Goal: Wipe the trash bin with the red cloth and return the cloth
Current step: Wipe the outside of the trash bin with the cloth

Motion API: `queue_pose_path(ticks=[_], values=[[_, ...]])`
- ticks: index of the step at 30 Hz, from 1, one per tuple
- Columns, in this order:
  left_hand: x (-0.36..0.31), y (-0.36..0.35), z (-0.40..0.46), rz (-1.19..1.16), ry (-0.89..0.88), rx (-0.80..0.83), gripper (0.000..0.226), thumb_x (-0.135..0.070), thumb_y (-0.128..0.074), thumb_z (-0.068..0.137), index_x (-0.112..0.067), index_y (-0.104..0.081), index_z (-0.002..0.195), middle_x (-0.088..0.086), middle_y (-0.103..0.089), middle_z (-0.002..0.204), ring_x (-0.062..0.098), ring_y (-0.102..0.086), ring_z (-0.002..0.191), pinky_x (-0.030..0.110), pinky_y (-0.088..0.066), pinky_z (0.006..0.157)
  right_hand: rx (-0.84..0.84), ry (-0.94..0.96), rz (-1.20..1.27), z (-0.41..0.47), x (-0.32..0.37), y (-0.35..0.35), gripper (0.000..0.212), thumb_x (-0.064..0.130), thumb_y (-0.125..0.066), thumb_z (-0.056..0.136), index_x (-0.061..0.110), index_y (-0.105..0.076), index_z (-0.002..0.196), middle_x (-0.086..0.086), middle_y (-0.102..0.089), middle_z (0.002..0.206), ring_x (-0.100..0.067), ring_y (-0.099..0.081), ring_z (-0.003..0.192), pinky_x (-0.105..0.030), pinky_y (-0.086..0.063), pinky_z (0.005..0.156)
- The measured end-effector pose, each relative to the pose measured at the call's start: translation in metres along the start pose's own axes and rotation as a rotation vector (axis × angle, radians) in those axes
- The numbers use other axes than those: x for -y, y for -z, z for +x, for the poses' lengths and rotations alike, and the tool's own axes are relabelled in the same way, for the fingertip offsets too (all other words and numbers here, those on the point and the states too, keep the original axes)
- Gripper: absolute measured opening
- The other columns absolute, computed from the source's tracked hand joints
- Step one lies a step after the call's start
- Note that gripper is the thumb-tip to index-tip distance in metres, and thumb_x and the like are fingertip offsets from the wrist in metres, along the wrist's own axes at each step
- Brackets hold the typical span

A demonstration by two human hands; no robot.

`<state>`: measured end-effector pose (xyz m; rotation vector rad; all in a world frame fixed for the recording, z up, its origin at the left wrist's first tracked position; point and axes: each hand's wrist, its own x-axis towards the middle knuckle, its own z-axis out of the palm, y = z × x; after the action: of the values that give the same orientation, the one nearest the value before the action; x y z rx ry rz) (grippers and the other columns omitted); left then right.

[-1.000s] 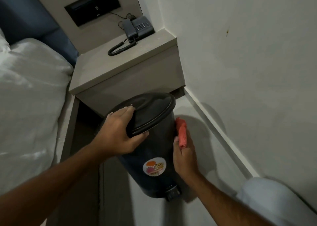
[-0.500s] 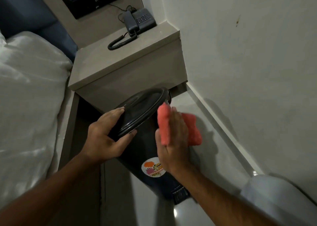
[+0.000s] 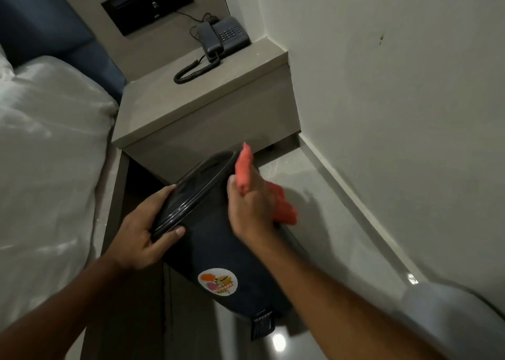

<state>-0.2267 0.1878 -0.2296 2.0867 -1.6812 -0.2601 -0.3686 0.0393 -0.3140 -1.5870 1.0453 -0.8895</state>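
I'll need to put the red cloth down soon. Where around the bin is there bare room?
Free: the nightstand top in front of the telephone and its coiled cord, and the floor strip between the trash bin and the wall. Crowded: the narrow gap between bin and bed, filled by the left hand.

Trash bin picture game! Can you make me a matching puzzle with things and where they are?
Things:
1. red cloth
2. telephone
3. round sticker
4. lid

Places:
A. on the nightstand
B. on the side of the trash bin
C. in the right hand
D. gripped by the left hand

Pairs: 1-C, 2-A, 3-B, 4-D
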Motion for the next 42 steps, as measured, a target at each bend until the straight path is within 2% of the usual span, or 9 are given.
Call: queue_pose_path(ticks=[3, 9, 16, 19, 22, 26, 32, 37, 42], values=[[0.007, 0.006, -0.004, -0.023, 0.038, 0.034, 0.079, -0.054, -0.060, 0.071, -0.044, -0.027, 0.142, -0.023, -0.043, 0.132, -0.010, -0.050, 0.115, 0.021, -0.044, 0.081, 0.029, 0.380, -0.312, -0.060, -0.024, -0.009, 0.067, 0.053, -0.026, 0.104, 0.016, -0.032, 0.160, -0.011, -0.042, 0.161, -0.031, -0.036, 0.149, -0.054, -0.031, 0.119], [-0.010, 0.001, 0.028, -0.186, 0.341, 0.003, 0.088, -0.089, -0.056, 0.052, -0.042, -0.050, 0.127, -0.006, -0.047, 0.128, 0.019, -0.051, 0.107, 0.037, -0.045, 0.079, 0.040, 0.595, -0.556, -0.131, -0.165, 0.025, 0.066, 0.042, -0.033, 0.103, 0.010, -0.024, 0.160, -0.021, -0.020, 0.169, -0.049, -0.025, 0.151, -0.068, -0.032, 0.113], [-0.015, 0.009, 0.018, 0.015, 0.079, 0.040, 0.093, -0.061, -0.067, 0.060, -0.021, -0.045, 0.141, -0.005, -0.043, 0.132, 0.004, -0.048, 0.115, 0.028, -0.049, 0.085, -0.012, -0.032, -0.119, -0.049, -0.080, 0.018, 0.044, 0.051, -0.029, 0.103, 0.038, -0.051, 0.139, 0.007, -0.066, 0.116, -0.013, -0.063, 0.106, -0.045, -0.052, 0.096], [-0.008, 0.012, 0.007, 0.100, -0.087, 0.150, 0.093, -0.054, -0.065, 0.063, -0.020, -0.036, 0.145, -0.001, -0.040, 0.144, 0.012, -0.045, 0.127, 0.040, -0.049, 0.095, 0.104, -0.446, 0.244, -0.010, -0.038, 0.017, 0.051, 0.064, -0.018, 0.100, 0.057, -0.007, 0.150, 0.022, -0.053, 0.094, 0.005, -0.059, 0.085, -0.028, -0.052, 0.079], [0.003, 0.010, -0.003, 0.097, -0.105, 0.188, 0.101, -0.050, -0.066, 0.066, -0.014, -0.024, 0.151, 0.011, -0.034, 0.154, 0.030, -0.039, 0.138, 0.057, -0.043, 0.103, -0.044, -0.223, 0.231, -0.017, -0.020, 0.009, 0.042, 0.059, -0.028, 0.099, 0.039, -0.043, 0.134, 0.021, -0.056, 0.070, 0.009, -0.064, 0.067, -0.011, -0.052, 0.056], [0.007, 0.010, -0.008, 0.175, -0.099, 0.225, 0.110, -0.055, -0.067, 0.064, -0.011, -0.019, 0.152, 0.013, -0.025, 0.159, 0.037, -0.026, 0.146, 0.070, -0.030, 0.107, -0.086, 0.203, -0.088, -0.082, -0.085, -0.002, 0.066, 0.033, -0.047, 0.098, 0.039, -0.020, 0.158, 0.010, -0.044, 0.155, 0.006, -0.025, 0.147, -0.026, -0.024, 0.123], [-0.006, 0.004, 0.015, 0.344, -0.164, 0.249, 0.106, -0.061, -0.059, 0.065, -0.006, -0.023, 0.149, 0.015, -0.028, 0.156, 0.039, -0.025, 0.145, 0.071, -0.024, 0.109, 0.096, -0.503, 0.091, -0.078, -0.153, 0.014, 0.046, 0.051, -0.049, 0.101, 0.015, -0.064, 0.125, 0.001, -0.063, 0.093, -0.035, -0.066, 0.108, -0.027, -0.046, 0.086], [-0.006, 0.007, 0.016, 0.340, -0.124, 0.228, 0.104, -0.060, -0.059, 0.064, -0.011, -0.025, 0.149, 0.023, -0.036, 0.149, 0.051, -0.039, 0.133, 0.065, -0.034, 0.104, 0.136, -0.351, 0.415, -0.023, -0.069, 0.009, 0.032, 0.058, -0.048, 0.096, 0.035, -0.071, 0.096, 0.007, -0.075, 0.087, -0.006, -0.072, 0.083, -0.025, -0.061, 0.074], [-0.011, 0.014, 0.025, 0.323, -0.001, 0.195, 0.108, -0.057, -0.062, 0.060, -0.002, -0.031, 0.147, 0.030, -0.046, 0.142, 0.045, -0.050, 0.125, 0.055, -0.048, 0.097, 0.142, -0.386, 0.305, -0.002, -0.085, 0.010, 0.038, 0.065, -0.042, 0.098, 0.052, -0.059, 0.129, 0.030, -0.068, 0.093, 0.010, -0.064, 0.087, -0.018, -0.048, 0.078]])
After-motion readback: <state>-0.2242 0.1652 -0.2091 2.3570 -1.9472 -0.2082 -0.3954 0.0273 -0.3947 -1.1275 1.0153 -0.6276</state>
